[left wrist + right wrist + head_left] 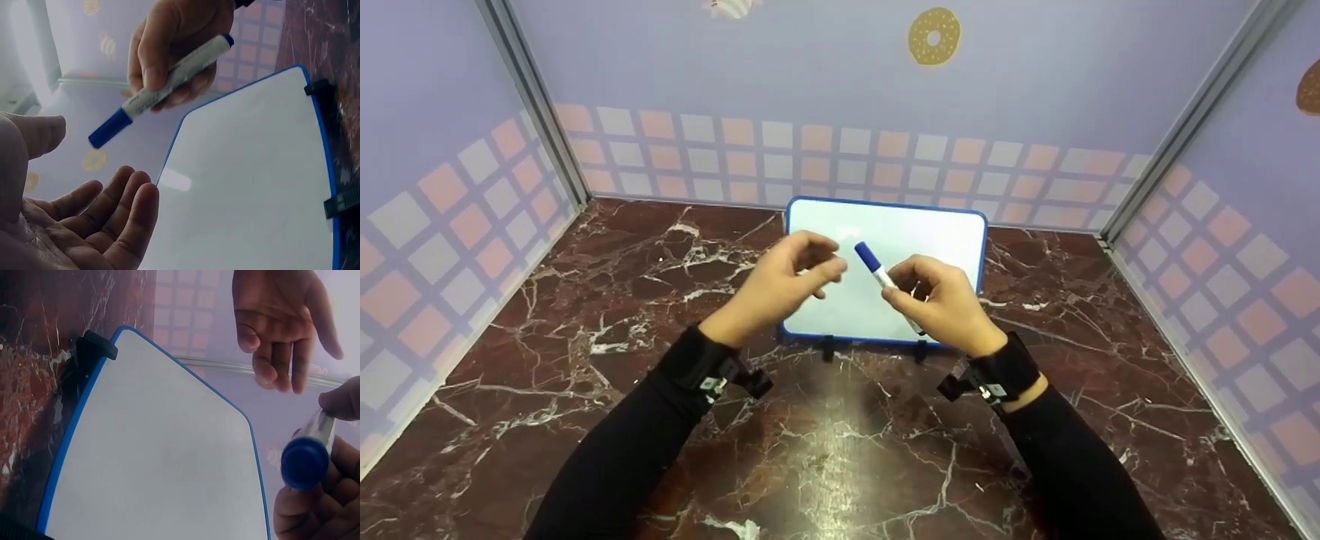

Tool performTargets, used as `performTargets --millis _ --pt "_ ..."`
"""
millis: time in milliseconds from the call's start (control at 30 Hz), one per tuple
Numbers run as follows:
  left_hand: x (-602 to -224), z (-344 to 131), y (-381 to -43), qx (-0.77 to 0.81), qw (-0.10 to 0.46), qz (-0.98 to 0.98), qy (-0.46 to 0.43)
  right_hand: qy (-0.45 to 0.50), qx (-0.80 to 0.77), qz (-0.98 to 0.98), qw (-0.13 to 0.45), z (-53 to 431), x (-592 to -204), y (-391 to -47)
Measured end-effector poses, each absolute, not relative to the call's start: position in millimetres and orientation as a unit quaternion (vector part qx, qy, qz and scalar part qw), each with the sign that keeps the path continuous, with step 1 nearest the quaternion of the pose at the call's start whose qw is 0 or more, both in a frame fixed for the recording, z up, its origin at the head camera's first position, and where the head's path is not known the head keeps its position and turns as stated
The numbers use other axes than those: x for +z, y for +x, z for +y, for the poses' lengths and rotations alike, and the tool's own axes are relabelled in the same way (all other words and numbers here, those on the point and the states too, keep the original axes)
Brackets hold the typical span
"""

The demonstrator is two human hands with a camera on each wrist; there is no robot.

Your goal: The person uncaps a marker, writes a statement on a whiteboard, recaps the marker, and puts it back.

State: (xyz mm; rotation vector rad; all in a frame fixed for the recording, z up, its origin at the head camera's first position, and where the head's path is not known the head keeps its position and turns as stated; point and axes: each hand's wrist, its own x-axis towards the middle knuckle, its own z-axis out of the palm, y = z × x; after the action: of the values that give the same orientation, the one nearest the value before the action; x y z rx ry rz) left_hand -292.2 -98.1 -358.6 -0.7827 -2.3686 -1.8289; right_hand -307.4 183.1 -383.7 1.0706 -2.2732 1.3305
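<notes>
My right hand pinches a whiteboard marker with a white barrel and a blue cap, between thumb and fingers. The blue cap is on the marker and points toward my left hand. My left hand holds nothing; its fingers are loosely bent and the thumb stands apart, a short way from the cap. Behind both hands stands a whiteboard with a blue frame, its surface bare of marks. In the right wrist view the marker's blue back end faces the camera.
Black clip feet hold the whiteboard's lower edge on the dark red marbled table. A lilac wall with pink and white squares rises behind, and side walls close off left and right.
</notes>
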Motion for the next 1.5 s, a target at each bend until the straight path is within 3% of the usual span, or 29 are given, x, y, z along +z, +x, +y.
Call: performTargets --millis 367,800,1500 --pt "-366.9 -84.8 -283.3 -0.606 -0.062 -0.745 -0.273 0.436 0.425 -0.780 0.143 175.0 -388.3 -303.4" --pt "-377.8 -81.0 -285.1 -0.469 0.062 -0.830 -0.295 0.459 0.405 -0.779 0.133 174.8 -390.4 -306.1" --pt "-379.1 -70.4 -278.2 -0.498 0.094 -0.808 -0.301 0.514 0.415 -0.736 0.146 170.7 -387.8 -299.9"
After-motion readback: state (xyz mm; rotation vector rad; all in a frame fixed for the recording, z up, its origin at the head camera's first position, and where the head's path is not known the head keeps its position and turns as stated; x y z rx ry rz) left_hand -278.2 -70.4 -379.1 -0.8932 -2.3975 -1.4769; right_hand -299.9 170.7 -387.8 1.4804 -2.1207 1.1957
